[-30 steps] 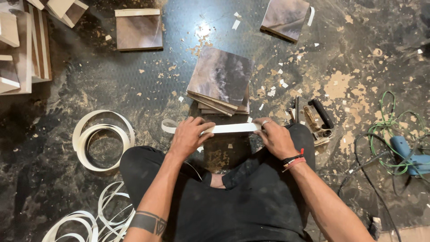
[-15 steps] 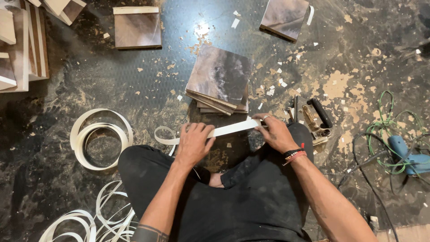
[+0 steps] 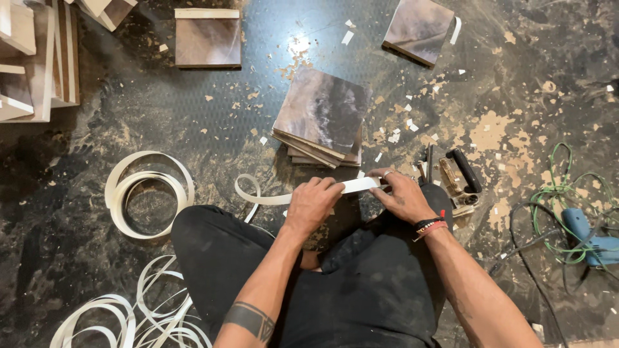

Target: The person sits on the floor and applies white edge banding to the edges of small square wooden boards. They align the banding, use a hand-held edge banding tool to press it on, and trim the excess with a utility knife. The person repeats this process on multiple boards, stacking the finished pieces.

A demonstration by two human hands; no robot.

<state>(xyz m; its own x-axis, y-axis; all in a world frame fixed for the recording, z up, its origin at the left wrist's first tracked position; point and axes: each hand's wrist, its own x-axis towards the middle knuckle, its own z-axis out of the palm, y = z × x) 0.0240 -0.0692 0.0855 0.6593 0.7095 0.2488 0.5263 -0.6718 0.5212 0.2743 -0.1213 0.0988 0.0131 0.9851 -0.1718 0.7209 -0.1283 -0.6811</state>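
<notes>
Stacked brown panels (image 3: 322, 116), blue power tool (image 3: 590, 235), green cord (image 3: 554, 187), sawdust-strewn floor (image 3: 193, 116)

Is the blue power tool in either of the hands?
No: the blue power tool lies on the floor at right, while both hands, left hand and right hand, grip the white strip.

The floor (image 3: 129, 122) is dark, scuffed and mottled, strewn with pale sawdust and small white chips, thickest toward the right of the frame. A bright glare of overhead light (image 3: 298, 46) sits at top centre. Pale wooden frames (image 3: 35, 61) fill the upper left corner.
</notes>
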